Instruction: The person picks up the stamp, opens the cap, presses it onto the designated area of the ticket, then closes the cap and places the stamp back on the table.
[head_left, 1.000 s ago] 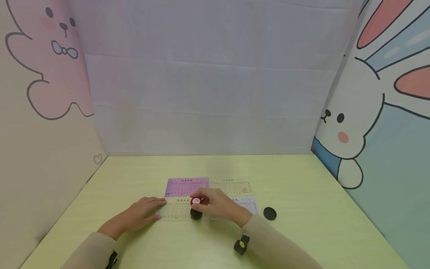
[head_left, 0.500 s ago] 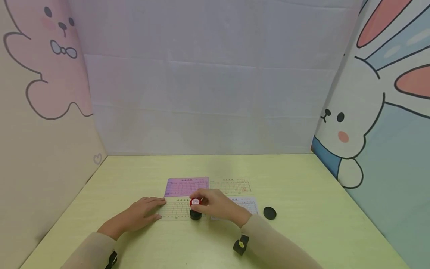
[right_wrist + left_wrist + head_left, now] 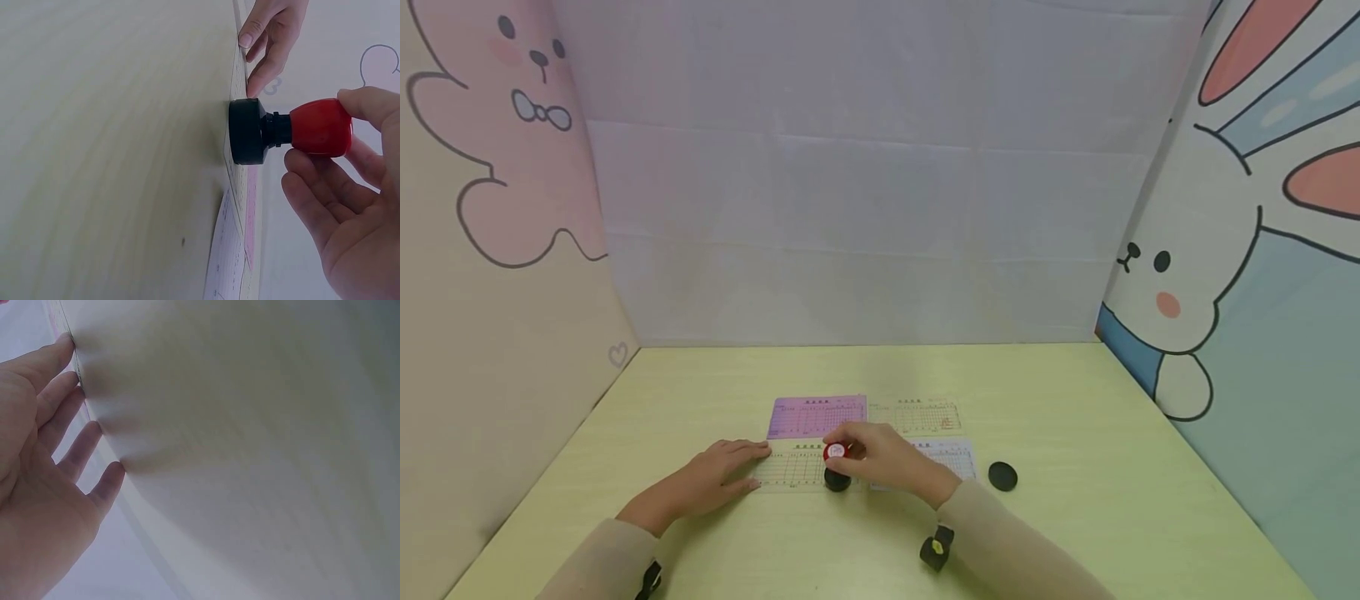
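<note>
My right hand (image 3: pixel 883 454) grips the red handle of a round stamp (image 3: pixel 320 127) between thumb and fingers. The stamp's black base (image 3: pixel 247 131) stands upright on the near left slip, a pale yellow-green printed form (image 3: pixel 793 468), toward its right end. My left hand (image 3: pixel 707 477) lies with fingers spread at that form's left edge, fingertips touching it; the left wrist view shows the fingertips (image 3: pixel 94 427) against the table surface. A black round stamp cap (image 3: pixel 1002 476) lies on the table to the right of the forms.
A purple form (image 3: pixel 817 417) lies at the back left and a cream form (image 3: pixel 915 416), bearing a red mark at its lower right, at the back right. A white-lilac form (image 3: pixel 951 454) is partly hidden under my right hand. A white sheet (image 3: pixel 865 208) hangs behind the table.
Both hands hold nearly the same places; the stamp stays on the near left form. Only a very slight leftward shift of the right hand and stamp shows.
</note>
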